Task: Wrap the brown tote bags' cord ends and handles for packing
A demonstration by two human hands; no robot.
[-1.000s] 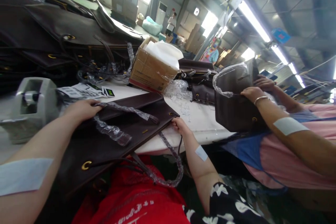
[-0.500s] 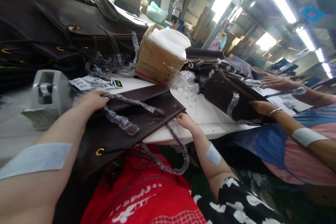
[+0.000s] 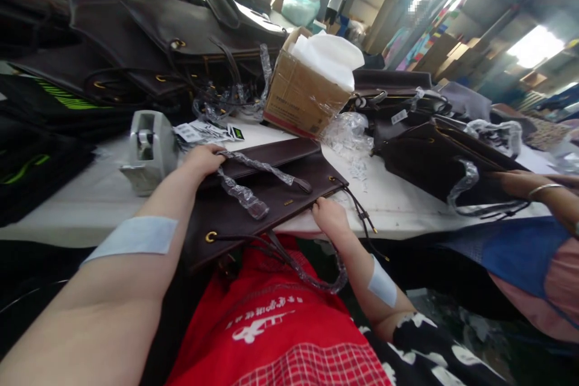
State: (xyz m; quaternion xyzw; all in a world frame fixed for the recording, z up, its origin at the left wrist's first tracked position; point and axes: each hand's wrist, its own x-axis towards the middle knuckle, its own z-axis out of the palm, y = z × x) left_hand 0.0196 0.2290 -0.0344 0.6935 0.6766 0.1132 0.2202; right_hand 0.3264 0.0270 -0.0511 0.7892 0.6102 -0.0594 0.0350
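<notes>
So, the brown bag (image 3: 271,199) is lying flat on the white table (image 3: 407,205), with its near end hanging over the table edge toward the red apron. The left hand (image 3: 203,160) is curled shut round the end of the plastic-wrapped handle (image 3: 262,166) at the bag's 11 o'clock corner. The right hand (image 3: 330,217) is pinching the bag's edge at about 4 o'clock.

The tape dispenser (image 3: 149,151) sits at 10 o'clock of the bag, the cardboard box (image 3: 303,96) at 1 o'clock, and a co-worker's bag (image 3: 434,157) at 3 o'clock.

My take: keep both grips on opposite corners so the leather stays flat, and watch the loose cord (image 3: 362,217) dangling by the right hand so it doesn't snag.
</notes>
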